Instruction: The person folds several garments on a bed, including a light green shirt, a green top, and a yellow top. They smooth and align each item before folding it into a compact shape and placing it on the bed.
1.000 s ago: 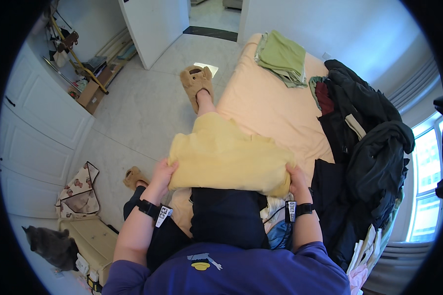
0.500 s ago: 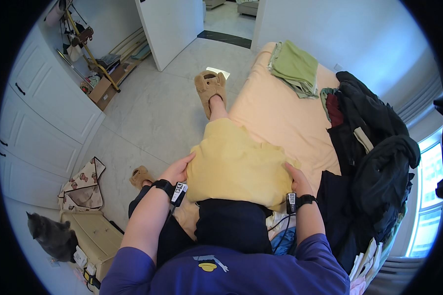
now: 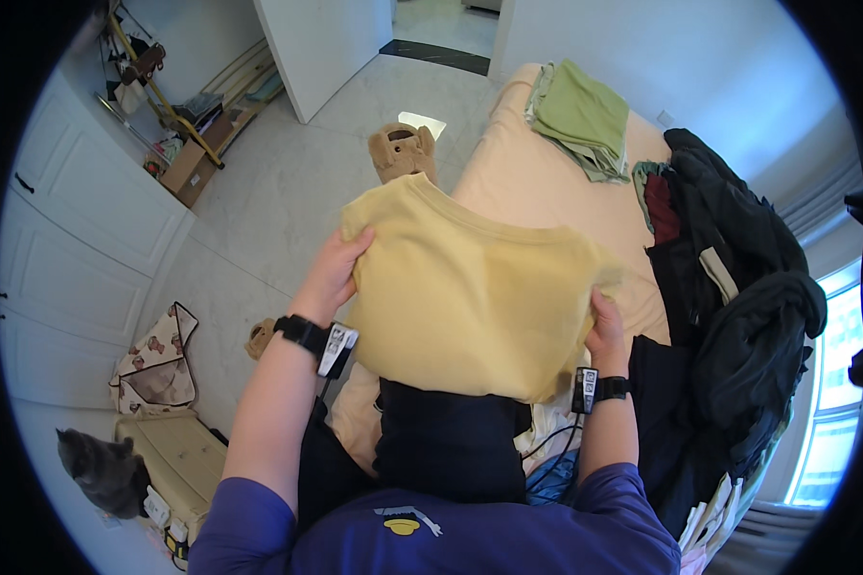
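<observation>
A yellow top (image 3: 470,297) is stretched between my two hands above my lap, its curved neckline edge at the far side. My left hand (image 3: 340,266) grips its left edge, thumb on top of the cloth. On the opposite edge my right hand (image 3: 604,326) pinches the fabric, fingers mostly behind it. The lower part of the top drapes over my dark clothing (image 3: 451,441). Each wrist wears a black strap with a small device.
I sit at a bed (image 3: 537,192) with a peach sheet. Folded green cloths (image 3: 585,110) lie at its far end, dark clothes (image 3: 748,326) heap along the right. A grey cat (image 3: 104,470) sits by a beige case (image 3: 168,460) at lower left. A slippered foot (image 3: 403,151) extends ahead.
Both hands have lifted and spread the yellow top, moving away from my body and farther apart. Its neckline edge now shows, and the cloth covers my outstretched lower leg.
</observation>
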A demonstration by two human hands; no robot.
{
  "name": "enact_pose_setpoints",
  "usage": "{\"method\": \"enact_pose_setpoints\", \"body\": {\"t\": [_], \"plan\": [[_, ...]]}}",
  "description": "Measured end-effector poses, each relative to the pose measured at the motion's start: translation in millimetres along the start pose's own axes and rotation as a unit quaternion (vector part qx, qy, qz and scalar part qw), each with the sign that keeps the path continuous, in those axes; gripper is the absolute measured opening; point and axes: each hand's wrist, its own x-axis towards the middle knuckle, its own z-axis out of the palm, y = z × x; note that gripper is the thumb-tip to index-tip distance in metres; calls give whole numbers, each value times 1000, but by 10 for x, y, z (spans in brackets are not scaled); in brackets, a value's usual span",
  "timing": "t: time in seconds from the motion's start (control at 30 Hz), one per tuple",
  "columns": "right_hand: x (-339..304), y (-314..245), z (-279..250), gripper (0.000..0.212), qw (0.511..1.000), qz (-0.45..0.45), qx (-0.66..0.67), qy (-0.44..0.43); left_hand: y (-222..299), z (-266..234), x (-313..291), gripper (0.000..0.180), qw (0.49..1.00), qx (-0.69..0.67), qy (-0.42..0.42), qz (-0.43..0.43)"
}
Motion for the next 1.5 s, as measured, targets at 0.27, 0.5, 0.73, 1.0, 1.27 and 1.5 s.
{"method": "enact_pose_setpoints", "body": {"t": [0.27, 0.5, 0.73, 1.0, 1.27, 1.5], "plan": [[-319, 417, -417, 29, 964, 212, -62, 147, -704, -507, -592, 41, 956, -38, 86, -278], [-1202, 559, -223, 25, 952, 201, -200, 112, -763, -380, -1410, 41, 963, -14, 62, -263], [-1524, 573, -194, 25, 915, 235, -298, 140, -730, -571, -1629, 31, 926, 148, 91, -335], [-1297, 180, -135, 42, 894, 184, -320, 252, -338, -316, -1423, 32, 965, 41, 209, -156], [-1540, -890, 470, 38, 911, 62, -349, 212, 699, 126, -1359, 17, 940, 264, 215, 12], [-2239, 289, -146, 30, 923, 99, -217, 303, -171, -168, -2240, 24, 891, 322, 293, -127]]}}
